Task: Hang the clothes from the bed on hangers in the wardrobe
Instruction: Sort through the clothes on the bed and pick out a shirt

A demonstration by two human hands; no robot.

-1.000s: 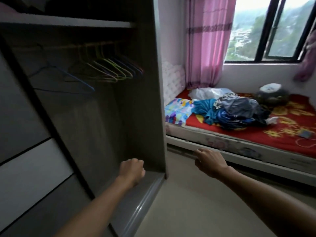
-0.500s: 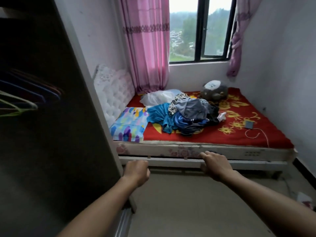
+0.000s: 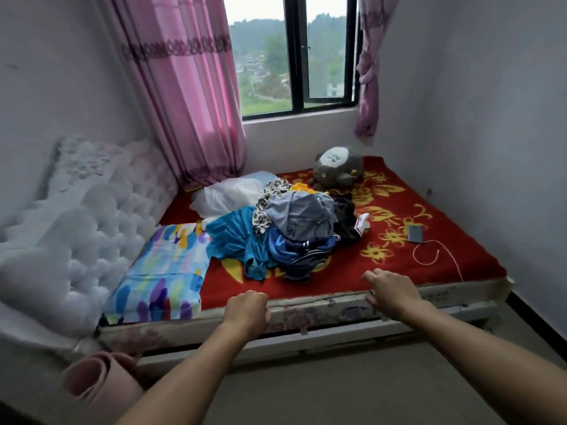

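Right hand (image 3: 389, 291) advanced; clothes (image 3: 285, 237) lie just beyond.

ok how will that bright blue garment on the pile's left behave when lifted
The bright blue garment lies crumpled in soft folds, so it will probably hang limp. Its right edge seems tucked under the dark blue clothes, so lifting it may drag those along.

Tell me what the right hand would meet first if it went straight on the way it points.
Probably the dark blue striped garment at the near edge of the clothes pile: the right hand points forward and left across the red blanket. Its height above the blanket is unclear.
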